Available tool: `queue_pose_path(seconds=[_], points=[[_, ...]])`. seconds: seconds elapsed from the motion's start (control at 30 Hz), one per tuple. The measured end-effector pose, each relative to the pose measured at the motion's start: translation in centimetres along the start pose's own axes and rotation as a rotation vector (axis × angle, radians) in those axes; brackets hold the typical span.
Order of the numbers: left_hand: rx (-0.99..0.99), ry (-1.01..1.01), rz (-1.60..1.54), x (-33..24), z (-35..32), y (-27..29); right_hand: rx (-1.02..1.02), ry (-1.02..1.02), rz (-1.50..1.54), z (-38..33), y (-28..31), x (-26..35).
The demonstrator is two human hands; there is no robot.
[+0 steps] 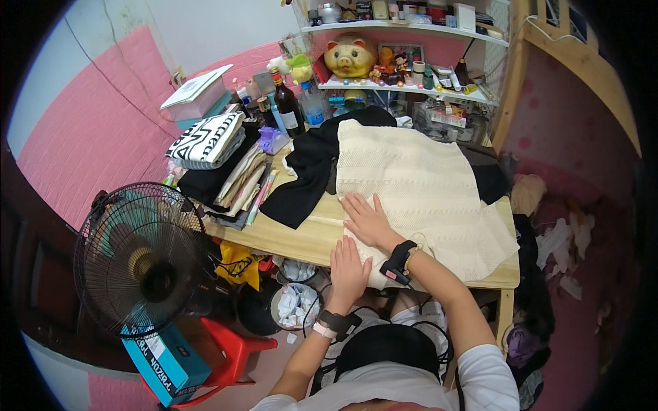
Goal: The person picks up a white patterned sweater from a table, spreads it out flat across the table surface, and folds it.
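A cream knitted garment point(411, 171) lies spread over the wooden table point(301, 240), and its lower part reaches the front edge. My right hand point(368, 220) rests flat on its left side, palm down with the fingers stretched out. Just nearer to me, my left hand point(349, 269) lies against the garment's lower left edge by the table's front, fingers extended. Neither hand grips anything. A black garment point(305, 185) lies to the left of the knit and runs behind it, and some dark cloth point(491, 182) shows at its right side.
A stack of folded clothes point(229, 171) stands on the table's left, with a dark bottle point(287, 109) behind. A black fan point(144, 260) stands at the left, near a red stool point(236, 346) and a bin of crumpled tissues point(296, 306). Shelves point(411, 86) with trinkets line the back.
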State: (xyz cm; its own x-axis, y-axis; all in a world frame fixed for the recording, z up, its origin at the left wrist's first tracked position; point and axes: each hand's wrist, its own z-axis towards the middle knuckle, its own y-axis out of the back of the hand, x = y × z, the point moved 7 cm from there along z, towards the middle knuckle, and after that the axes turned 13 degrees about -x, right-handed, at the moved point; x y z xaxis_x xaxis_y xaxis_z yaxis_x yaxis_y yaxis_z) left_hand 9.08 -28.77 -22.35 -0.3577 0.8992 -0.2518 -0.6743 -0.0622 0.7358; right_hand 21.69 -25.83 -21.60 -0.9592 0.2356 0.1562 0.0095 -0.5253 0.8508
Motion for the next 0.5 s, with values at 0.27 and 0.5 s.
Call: queue_pose_path(seconds=[0.27, 0.5], points=[[0.09, 0.043, 0.01, 0.2, -0.1, -1.7, 0.16, -0.246, 0.267, -0.4, 0.2, -3.4], [0.124, 0.073, 0.04, 1.6, -0.1, -0.6, -0.203, -0.446, 0.442, -8.2, 14.0, -13.8]])
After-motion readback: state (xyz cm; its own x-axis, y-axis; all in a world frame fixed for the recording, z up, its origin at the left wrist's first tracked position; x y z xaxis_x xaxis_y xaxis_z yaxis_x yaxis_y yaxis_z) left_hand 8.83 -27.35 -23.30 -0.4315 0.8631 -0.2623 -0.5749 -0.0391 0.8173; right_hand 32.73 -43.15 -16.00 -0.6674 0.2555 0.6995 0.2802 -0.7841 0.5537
